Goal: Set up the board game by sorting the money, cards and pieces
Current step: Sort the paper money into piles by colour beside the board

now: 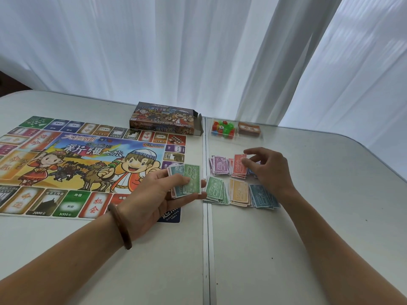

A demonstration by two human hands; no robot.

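My left hand (163, 192) grips a fanned stack of play money (186, 180) with a green 500 note on top, over the board's right edge. My right hand (267, 168) hovers with curled fingers over the red 10000 pile (239, 166); whether it pinches a note I cannot tell. Sorted piles lie on the table: purple (220, 165), green 500 (214, 191), orange (239, 193) and blue 1000 (262, 197). The colourful game board (77, 164) lies flat on the left.
The open game box (165, 118) stands behind the board. A clear tray (235, 137) holds small coloured pieces (223, 128) and a deck of cards (249, 129). A seam (207, 249) runs down the white table. White curtains hang behind.
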